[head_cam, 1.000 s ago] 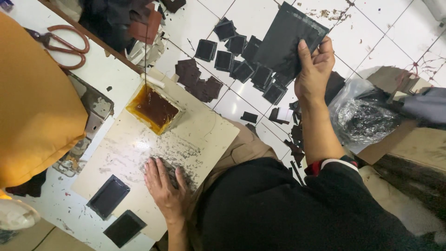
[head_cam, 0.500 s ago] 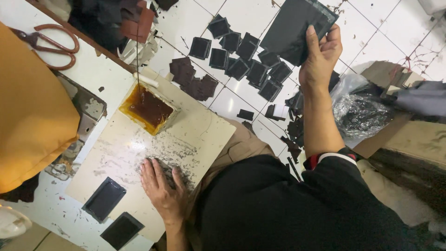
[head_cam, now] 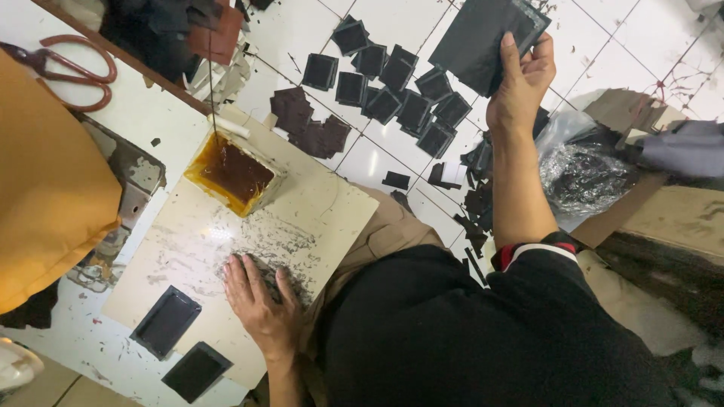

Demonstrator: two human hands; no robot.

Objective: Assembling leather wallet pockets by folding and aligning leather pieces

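My left hand (head_cam: 260,305) lies flat, palm down and fingers apart, on a pale board (head_cam: 317,218) smeared with dark glue marks. My right hand (head_cam: 520,83) is stretched out over the tiled floor and grips a large black sheet (head_cam: 483,38) by its lower edge. Just below that sheet, several small black square pieces (head_cam: 392,94) lie spread on the tiles. On the board's far end stands a yellow-rimmed tray of brown glue (head_cam: 230,173) with a brush stick standing in it. Two black rectangular pieces (head_cam: 167,320) lie near my left hand.
Red-handled scissors (head_cam: 72,68) lie on the white table at the left, next to a large orange-yellow shape (head_cam: 45,188). Brown pieces (head_cam: 309,128) are piled on the floor. At the right sit a crumpled plastic bag (head_cam: 584,169), cardboard (head_cam: 679,218) and grey cloth (head_cam: 682,147).
My right hand has lifted the black sheet farther away, out over the floor pieces. My left hand has stayed flat on the board.
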